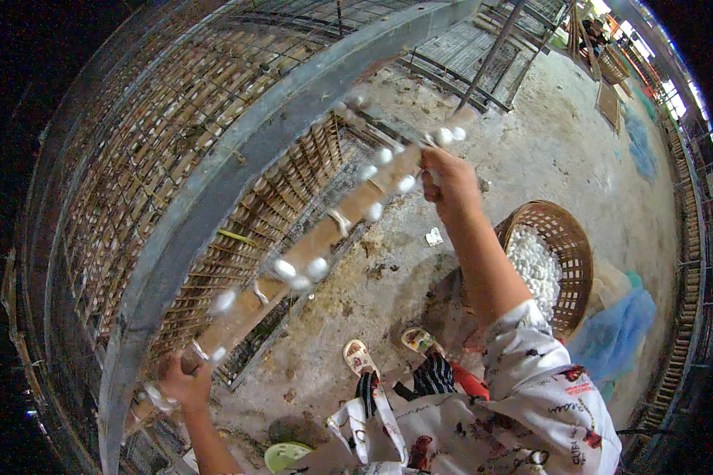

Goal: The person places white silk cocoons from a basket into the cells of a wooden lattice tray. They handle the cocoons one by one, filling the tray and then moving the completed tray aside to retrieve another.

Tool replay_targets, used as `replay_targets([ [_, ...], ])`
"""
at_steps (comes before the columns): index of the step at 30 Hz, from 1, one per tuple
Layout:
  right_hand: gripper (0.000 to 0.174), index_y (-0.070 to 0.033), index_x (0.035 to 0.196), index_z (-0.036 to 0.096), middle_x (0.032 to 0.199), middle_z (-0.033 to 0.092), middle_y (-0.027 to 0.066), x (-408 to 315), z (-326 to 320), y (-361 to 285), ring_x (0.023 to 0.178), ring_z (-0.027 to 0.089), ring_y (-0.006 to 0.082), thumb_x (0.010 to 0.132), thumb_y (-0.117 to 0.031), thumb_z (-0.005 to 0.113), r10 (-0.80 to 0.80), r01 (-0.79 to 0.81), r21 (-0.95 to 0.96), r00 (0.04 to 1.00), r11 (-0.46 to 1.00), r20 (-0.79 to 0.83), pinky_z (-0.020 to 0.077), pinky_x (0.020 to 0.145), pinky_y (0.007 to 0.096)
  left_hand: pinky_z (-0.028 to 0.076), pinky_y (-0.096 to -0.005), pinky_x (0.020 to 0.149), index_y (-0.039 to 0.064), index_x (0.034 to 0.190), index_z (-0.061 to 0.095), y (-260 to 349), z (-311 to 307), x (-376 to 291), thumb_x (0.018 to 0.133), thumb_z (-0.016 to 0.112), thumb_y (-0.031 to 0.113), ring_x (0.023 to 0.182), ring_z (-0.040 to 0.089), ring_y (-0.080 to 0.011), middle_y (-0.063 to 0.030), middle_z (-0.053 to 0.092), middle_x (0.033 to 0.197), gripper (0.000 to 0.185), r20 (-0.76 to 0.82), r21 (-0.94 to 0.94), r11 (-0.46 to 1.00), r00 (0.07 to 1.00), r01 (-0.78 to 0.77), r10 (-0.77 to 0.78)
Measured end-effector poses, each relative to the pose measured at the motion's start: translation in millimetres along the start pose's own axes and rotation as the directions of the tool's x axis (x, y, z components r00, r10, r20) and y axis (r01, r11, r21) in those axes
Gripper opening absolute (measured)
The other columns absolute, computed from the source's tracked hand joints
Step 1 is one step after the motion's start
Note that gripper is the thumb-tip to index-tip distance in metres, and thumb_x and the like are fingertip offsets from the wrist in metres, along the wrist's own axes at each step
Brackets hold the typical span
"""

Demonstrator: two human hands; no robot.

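A long flat brown slat (306, 249), which looks like bamboo, runs diagonally before me with white silkworm cocoons (284, 269) along both its edges. Pale ties (340, 223) wrap around it at intervals. Its lower end is in the grip of my left hand (185, 380), close to the grey rail of the rack. Towards the upper end, my right hand (451, 184) is closed around the slat, with a few cocoons (445, 136) just beyond the fist. Motion blurs part of the slat. A woven basket (573, 267) heaped with white cocoons (532, 267) stands beside my right forearm.
A large slatted rack (172, 113) dotted with cocoons, edged by a grey rail (214, 208), fills the left side. Wire-mesh frames (469, 53) lie farther off. Blue netting (615, 332) lies past the basket, and a green bowl-like thing (286, 456) is near my feet on the concrete floor (356, 297).
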State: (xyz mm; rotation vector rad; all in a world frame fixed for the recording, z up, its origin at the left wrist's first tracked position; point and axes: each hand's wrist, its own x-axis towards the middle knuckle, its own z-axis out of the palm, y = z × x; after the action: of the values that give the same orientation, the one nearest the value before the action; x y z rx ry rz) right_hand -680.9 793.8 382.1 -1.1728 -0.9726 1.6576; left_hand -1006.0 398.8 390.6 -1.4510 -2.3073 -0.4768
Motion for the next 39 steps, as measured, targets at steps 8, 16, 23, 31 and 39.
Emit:
replay_targets([
  [8,0.018,-0.009,0.069,0.053,0.055,0.044,-0.002,-98,-102,-13,0.042,0.036,0.0083,0.079,-0.023,0.056,0.109,-0.128,-0.065,0.965,0.99,-0.238,0.0241,0.037,0.0219,0.045,-0.0394,0.057,0.008,0.067,0.058,64,-28,-56,0.055,0.065,0.017,0.061,0.054,-0.0324,-0.0106,0.056,0.065,0.017,0.172,-0.126,0.989,0.983,0.084,-0.061],
  [16,0.021,-0.012,0.067,0.055,0.053,0.047,-0.0013,-88,-229,-70,0.041,0.039,0.0094,0.078,-0.029,0.059,-0.081,0.053,-0.084,0.926,0.995,-0.369,0.0285,0.037,0.0243,0.045,-0.041,0.056,0.006,0.071,0.06,194,-35,-66,0.053,0.063,0.017,0.064,0.055,-0.0342,-0.0123,0.057,0.069,0.021,0.374,-0.409,0.892,0.927,0.192,-0.028],
  [23,0.018,-0.013,0.068,0.055,0.05,0.042,-0.0036,-38,-301,-131,0.036,0.032,0.0086,0.078,-0.027,0.059,-0.189,0.156,-0.148,0.952,0.977,-0.24,0.0241,0.035,0.024,0.046,-0.0411,0.057,0.005,0.076,0.06,328,-51,-95,0.054,0.062,0.016,0.065,0.056,-0.0347,-0.0132,0.058,0.073,0.025,0.325,-0.411,0.876,0.938,0.253,-0.118],
  [31,0.016,-0.012,0.071,0.061,0.053,0.049,-0.0013,38,-292,-87,0.039,0.038,0.0094,0.072,-0.028,0.064,0.016,-0.058,-0.239,0.985,0.969,-0.172,0.0262,0.037,0.0246,0.046,-0.0399,0.062,0.003,0.074,0.059,374,-56,-118,0.053,0.063,0.017,0.067,0.056,-0.0354,-0.0148,0.058,0.073,0.025,0.413,-0.242,0.854,0.845,0.461,-0.339],
  [39,0.056,-0.001,0.097,0.054,0.065,0.052,0.0033,3,-300,19,0.049,0.047,0.0138,0.082,-0.054,0.048,0.368,-0.338,-0.16,0.9,0.927,0.232,0.0412,0.045,0.0286,0.047,-0.0335,0.064,-0.007,0.081,0.057,346,-46,-184,0.057,0.065,0.013,0.07,0.06,-0.0255,-0.0174,0.062,0.082,0.032,0.631,0.063,0.735,0.543,0.675,-0.553],
])
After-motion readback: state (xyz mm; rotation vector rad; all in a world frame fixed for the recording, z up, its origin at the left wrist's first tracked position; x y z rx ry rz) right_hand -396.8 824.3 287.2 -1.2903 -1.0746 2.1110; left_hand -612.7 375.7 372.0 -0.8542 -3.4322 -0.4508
